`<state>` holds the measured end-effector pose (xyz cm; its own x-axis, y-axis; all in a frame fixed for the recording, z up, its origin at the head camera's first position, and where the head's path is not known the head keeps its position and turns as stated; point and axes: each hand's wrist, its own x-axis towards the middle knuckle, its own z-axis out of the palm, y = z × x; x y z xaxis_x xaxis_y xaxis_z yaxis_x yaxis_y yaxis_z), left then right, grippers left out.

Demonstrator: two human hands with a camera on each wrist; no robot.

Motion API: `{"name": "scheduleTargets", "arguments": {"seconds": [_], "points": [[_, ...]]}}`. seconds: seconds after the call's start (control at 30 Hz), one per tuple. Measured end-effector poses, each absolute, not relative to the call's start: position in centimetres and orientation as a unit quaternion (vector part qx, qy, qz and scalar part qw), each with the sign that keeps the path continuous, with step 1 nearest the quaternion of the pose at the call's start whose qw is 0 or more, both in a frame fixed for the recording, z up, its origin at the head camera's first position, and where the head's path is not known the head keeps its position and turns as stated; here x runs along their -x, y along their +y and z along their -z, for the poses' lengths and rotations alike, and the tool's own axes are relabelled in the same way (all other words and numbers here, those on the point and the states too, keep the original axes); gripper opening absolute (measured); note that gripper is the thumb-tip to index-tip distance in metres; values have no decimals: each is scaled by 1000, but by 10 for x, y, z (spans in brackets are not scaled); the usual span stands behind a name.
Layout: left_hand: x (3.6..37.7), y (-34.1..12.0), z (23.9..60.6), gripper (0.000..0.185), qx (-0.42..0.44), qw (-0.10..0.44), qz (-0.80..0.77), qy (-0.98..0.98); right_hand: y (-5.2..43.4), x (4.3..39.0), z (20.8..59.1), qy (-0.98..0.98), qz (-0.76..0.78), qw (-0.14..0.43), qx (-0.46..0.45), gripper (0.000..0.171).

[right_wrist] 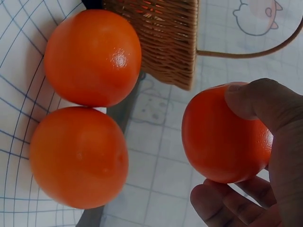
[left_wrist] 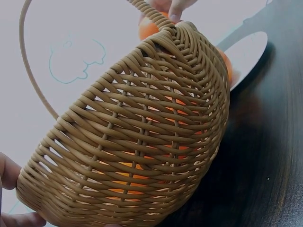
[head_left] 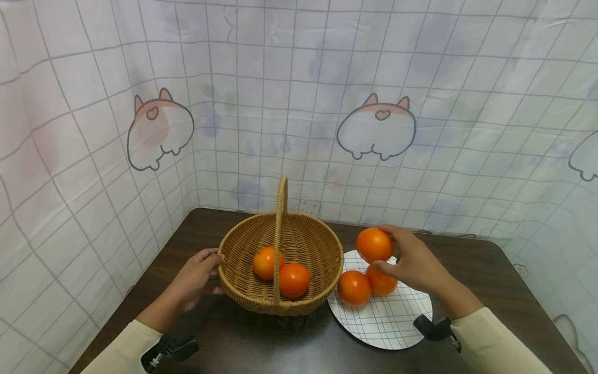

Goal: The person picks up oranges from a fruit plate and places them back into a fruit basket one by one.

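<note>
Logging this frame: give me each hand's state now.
Left hand: open, fingers resting on the basket rim.
Right hand: holding an orange fruit.

The basket hides most of the two oranges inside it in the left wrist view. The right hand covers part of one orange on the plate.

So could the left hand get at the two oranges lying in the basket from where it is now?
Probably yes: the left hand rests on the basket rim, and the oranges lie uncovered; only the thin handle crosses above.
</note>
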<state>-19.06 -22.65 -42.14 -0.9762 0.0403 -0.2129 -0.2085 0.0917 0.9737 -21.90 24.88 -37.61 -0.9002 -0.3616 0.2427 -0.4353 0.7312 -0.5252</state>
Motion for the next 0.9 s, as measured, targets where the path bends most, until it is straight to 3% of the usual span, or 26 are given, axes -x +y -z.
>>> {"name": "scheduleTargets", "arguments": {"seconds": [0.9], "points": [[190,-226,421,53,62,94,-675,729,207,223,365,-921,-310,41,-233,82]]}}
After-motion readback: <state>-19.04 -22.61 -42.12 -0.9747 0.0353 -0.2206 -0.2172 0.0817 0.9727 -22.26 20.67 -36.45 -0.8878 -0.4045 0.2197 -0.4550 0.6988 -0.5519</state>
